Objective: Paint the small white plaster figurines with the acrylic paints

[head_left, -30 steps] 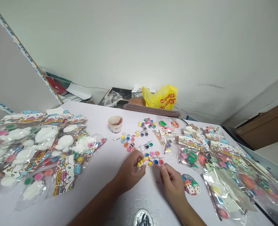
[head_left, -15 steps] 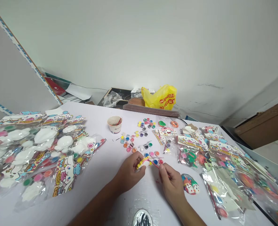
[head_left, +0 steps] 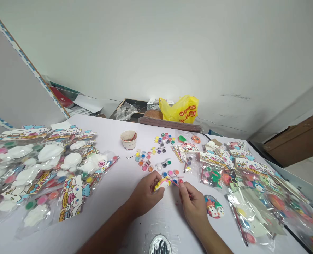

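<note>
My left hand (head_left: 148, 193) is closed around a small plaster figure (head_left: 164, 183), partly painted yellow and pink with white areas. Between the thumb and fingers of my right hand (head_left: 192, 201) is a thin red paintbrush (head_left: 175, 182), its tip close to the figure's right side; whether it touches I cannot tell. Just beyond the figure stand small paint pots (head_left: 170, 173) in pink, orange, blue and red. To the right of my right hand lies a painted round plaster piece (head_left: 214, 207) in red, green, blue and white.
A paper cup (head_left: 129, 140) with a brush in it stands behind my left hand. More paint pots (head_left: 145, 163) lie mid-table. Bagged plaster kits (head_left: 50, 151) cover the left, others (head_left: 225, 169) the right. A yellow plastic bag (head_left: 179, 109) sits at the back. A round silver object (head_left: 160, 245) is at the front.
The brush tip has drawn back slightly to the right from the figure's surface. My left hand still holds the figure in almost the same place.
</note>
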Demonstrator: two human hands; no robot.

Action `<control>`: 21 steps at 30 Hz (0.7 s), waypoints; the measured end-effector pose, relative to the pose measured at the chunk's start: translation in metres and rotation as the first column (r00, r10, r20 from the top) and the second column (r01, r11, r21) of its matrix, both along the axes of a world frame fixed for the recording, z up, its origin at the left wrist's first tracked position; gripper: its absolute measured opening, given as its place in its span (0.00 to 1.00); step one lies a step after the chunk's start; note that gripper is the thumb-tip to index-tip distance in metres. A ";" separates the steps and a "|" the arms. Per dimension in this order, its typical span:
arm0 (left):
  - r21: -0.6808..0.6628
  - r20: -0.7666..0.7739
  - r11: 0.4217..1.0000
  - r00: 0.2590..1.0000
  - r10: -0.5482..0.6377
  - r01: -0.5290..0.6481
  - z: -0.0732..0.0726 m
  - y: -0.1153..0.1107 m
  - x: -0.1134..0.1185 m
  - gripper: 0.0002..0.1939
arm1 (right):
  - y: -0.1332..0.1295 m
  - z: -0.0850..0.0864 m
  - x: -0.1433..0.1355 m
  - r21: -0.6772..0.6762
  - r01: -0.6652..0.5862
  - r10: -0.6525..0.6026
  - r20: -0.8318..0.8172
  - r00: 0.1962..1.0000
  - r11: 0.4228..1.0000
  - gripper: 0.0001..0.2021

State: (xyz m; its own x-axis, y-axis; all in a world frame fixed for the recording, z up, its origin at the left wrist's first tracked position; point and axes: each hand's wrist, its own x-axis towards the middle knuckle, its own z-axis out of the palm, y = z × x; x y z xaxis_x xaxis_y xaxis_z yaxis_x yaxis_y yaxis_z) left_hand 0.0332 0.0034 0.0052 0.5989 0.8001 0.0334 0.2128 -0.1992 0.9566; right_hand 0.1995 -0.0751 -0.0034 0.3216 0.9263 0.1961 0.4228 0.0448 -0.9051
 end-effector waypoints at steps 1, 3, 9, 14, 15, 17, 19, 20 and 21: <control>-0.002 -0.002 1.000 1.000 0.002 -0.002 0.000 0.000 0.000 0.05 | 0.000 0.000 0.000 0.004 0.008 -0.008 0.003 1.000 1.000 0.23; -0.007 -0.005 1.000 1.000 0.005 -0.005 0.001 0.001 0.001 0.06 | -0.001 0.000 0.000 0.009 0.005 -0.006 0.007 1.000 1.000 0.23; -0.022 -0.004 1.000 1.000 0.002 -0.002 0.000 0.000 0.000 0.06 | -0.001 0.000 0.000 -0.005 0.006 -0.006 -0.007 1.000 1.000 0.23; -0.039 0.006 0.999 1.000 0.002 -0.002 -0.002 0.000 0.000 0.06 | -0.001 0.000 0.000 0.009 0.010 -0.010 0.000 1.000 1.000 0.23; -0.042 0.009 0.999 1.000 0.002 -0.001 -0.002 0.001 0.000 0.06 | -0.001 0.000 0.000 0.006 0.007 -0.007 -0.002 1.000 1.000 0.23; -0.049 0.014 0.999 1.000 0.000 0.000 -0.001 0.001 0.001 0.06 | 0.000 0.000 0.000 -0.001 0.012 -0.012 -0.004 1.000 1.000 0.23; -0.058 0.020 0.998 1.000 -0.002 0.003 0.000 0.001 0.001 0.06 | 0.000 -0.001 0.000 0.006 0.022 -0.022 -0.001 1.000 1.000 0.23; -0.063 0.023 0.998 1.000 -0.003 0.004 0.000 0.001 0.001 0.06 | 0.000 -0.001 0.000 0.013 0.021 -0.021 0.002 1.000 1.000 0.23; -0.068 0.027 0.998 1.000 -0.004 0.006 0.000 0.001 0.001 0.06 | 0.000 -0.001 0.000 0.020 0.018 -0.018 0.003 1.000 1.000 0.23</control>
